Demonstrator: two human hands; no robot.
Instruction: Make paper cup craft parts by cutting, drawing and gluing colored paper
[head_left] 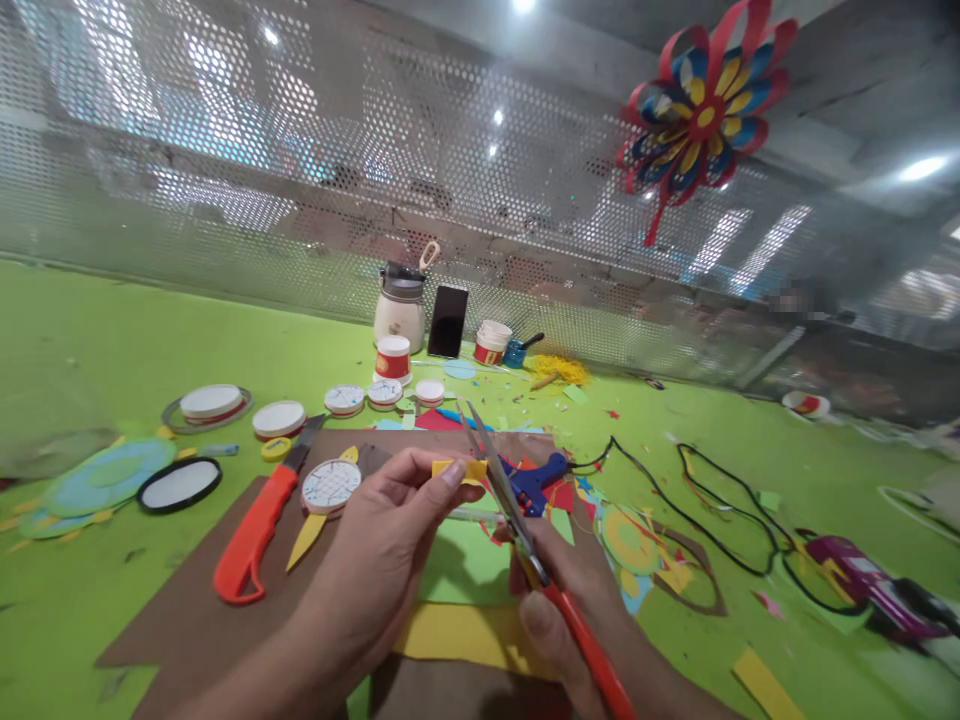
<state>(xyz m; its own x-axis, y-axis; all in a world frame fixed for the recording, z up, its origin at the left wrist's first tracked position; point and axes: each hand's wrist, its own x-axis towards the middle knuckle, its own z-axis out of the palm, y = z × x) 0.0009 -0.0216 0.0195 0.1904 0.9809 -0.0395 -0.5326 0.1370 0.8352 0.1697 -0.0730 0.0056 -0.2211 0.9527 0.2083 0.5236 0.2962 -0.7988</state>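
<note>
In my left hand (397, 530) a small piece of yellow paper (474, 471) is pinched between thumb and fingers. My right hand (559, 600) grips a pair of scissors (517, 520) with red handles, its blades pointing up and away. The blades are at the right end of the yellow piece; whether they cut into it I cannot tell. Below my hands lie a light green sheet (469, 565) and a yellow strip (465, 632). Just beyond the scissors is a blue glue gun (536, 482), partly covered by my right hand.
A brown board (187, 590) lies under my hands, with a red-handled saw (259, 530) on its left. Round white lids (279, 418), a jar (399, 312) and a dark phone-like screen (448, 322) stand farther back. Paper scraps and a black cord (720, 505) spread right.
</note>
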